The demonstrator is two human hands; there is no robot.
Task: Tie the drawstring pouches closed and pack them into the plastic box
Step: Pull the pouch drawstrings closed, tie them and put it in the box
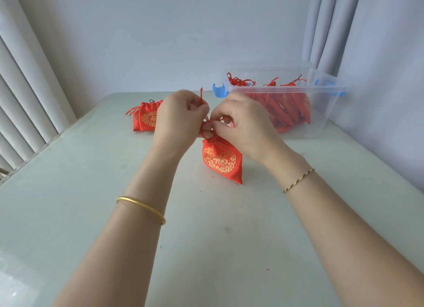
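A pale worktop (pixel 91 215) fills the room's near side. At its far right stands a clear plastic box (pixel 325 123), already holding a row of tied red pouches (pixel 284 114). At far left lie a few more pouches (pixel 146 118), waiting. Between them, near the middle, one red satin pouch (pixel 221 162) with a gold pattern hangs just above the surface. The left hand (pixel 179 116) and right hand (pixel 243 121) both have fingers curled, pinching its drawstring (pixel 202 95) at the gathered neck. It looks light, soft and rather slippery, so I'd say the cinched neck and cords are the best hold.
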